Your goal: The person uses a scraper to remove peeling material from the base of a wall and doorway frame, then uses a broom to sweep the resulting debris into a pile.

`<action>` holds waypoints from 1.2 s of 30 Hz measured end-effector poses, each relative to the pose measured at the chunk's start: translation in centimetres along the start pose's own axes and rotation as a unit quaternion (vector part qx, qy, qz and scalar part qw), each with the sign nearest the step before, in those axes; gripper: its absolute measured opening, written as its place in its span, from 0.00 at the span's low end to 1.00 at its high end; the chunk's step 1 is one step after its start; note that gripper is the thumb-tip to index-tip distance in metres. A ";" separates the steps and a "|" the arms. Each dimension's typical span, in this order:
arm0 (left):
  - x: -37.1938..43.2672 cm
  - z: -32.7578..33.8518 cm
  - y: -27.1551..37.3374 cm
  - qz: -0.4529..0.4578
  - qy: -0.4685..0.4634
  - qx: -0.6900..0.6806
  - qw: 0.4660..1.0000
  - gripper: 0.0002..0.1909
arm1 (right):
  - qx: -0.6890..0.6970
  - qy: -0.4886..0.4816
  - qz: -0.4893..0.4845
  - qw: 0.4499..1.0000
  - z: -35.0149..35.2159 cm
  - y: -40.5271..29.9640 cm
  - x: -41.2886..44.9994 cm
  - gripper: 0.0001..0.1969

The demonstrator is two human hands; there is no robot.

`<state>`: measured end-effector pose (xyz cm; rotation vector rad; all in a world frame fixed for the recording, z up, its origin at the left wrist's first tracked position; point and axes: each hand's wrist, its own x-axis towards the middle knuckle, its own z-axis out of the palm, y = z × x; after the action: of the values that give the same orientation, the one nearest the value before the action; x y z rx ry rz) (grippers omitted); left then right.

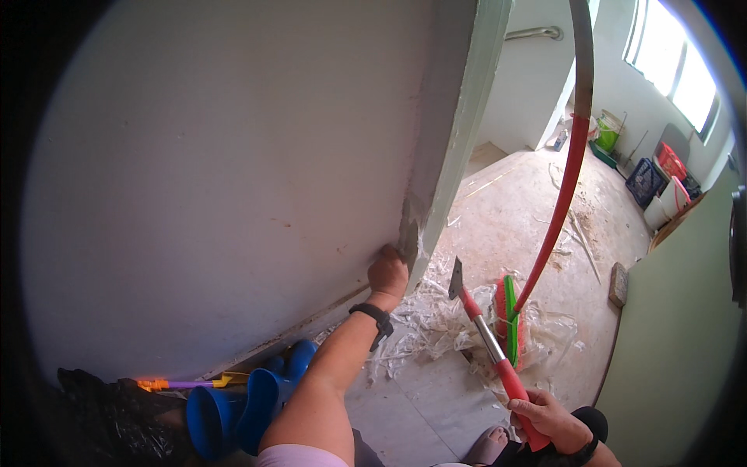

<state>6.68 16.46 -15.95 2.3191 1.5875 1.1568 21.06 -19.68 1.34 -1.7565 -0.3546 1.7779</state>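
Observation:
My left hand [388, 273], with a dark band on its wrist, touches the lower corner of the white wall [262, 175] beside the door frame [467, 152]. Its fingers are curled and partly hidden, so whether they grip anything does not show. Around the red handle of a scraper [515, 382] my right hand [540, 415] is closed. The scraper's metal blade points up and away, off the wall. Beyond it a push broom [512, 327] with a green head and a long red handle rests on a heap of torn plastic film and scraps [435, 327].
Blue rubber boots [219, 417], a toy shovel [187, 384] and a black plastic bag [122, 414] lie along the wall at lower left. A brick [618, 285] sits by the green panel [677, 327] at right. Buckets [665, 204] and baskets [643, 180] stand under the window.

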 end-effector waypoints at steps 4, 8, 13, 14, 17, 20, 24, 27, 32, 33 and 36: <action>0.1 -0.1 -0.4 -0.027 -0.037 0.019 0.999 0.10 | 0.005 0.006 -0.029 1.000 0.1 -0.1 -0.4 0.13; -0.2 -0.8 -1.3 0.011 -0.021 -0.080 0.996 0.09 | -0.005 0.010 -0.002 1.000 0.1 0.0 -0.7 0.13; -0.3 -0.9 -1.2 0.040 0.028 -0.148 0.988 0.11 | 0.018 0.003 -0.045 0.999 0.1 0.3 -0.7 0.13; -0.3 -0.6 -1.0 0.033 0.016 -0.150 0.988 0.11 | 0.009 0.002 -0.016 1.000 0.2 0.3 -0.7 0.13; -0.2 0.2 -0.9 0.018 0.003 -0.156 0.988 0.11 | 0.008 0.005 -0.013 1.000 0.4 0.3 -0.7 0.13; 0.1 0.9 -1.2 0.012 -0.001 -0.166 0.986 0.11 | -0.002 0.007 -0.018 1.000 0.4 0.3 -0.7 0.13; 0.2 1.2 -1.0 0.025 0.011 -0.150 0.988 0.09 | -0.001 0.011 -0.015 1.000 0.3 0.3 -0.5 0.13; 0.2 1.2 -0.4 0.015 -0.002 -0.048 0.999 0.06 | 0.003 0.014 -0.013 1.000 0.1 0.3 -0.4 0.13; 0.7 0.9 -0.9 0.042 -0.018 0.021 0.999 0.05 | -0.006 0.009 -0.017 1.000 0.0 0.4 -0.3 0.12; 0.7 0.8 -1.2 0.059 -0.014 0.007 0.998 0.05 | -0.008 0.006 -0.017 1.000 0.0 0.4 -0.3 0.12; 0.5 0.4 -2.0 0.058 -0.041 0.000 0.997 0.06 | -0.009 0.010 -0.016 1.000 0.0 0.4 -0.4 0.12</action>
<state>5.47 17.95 -16.92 2.4546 1.4431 1.0680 20.95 -20.27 1.46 -1.7701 -0.3890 1.7382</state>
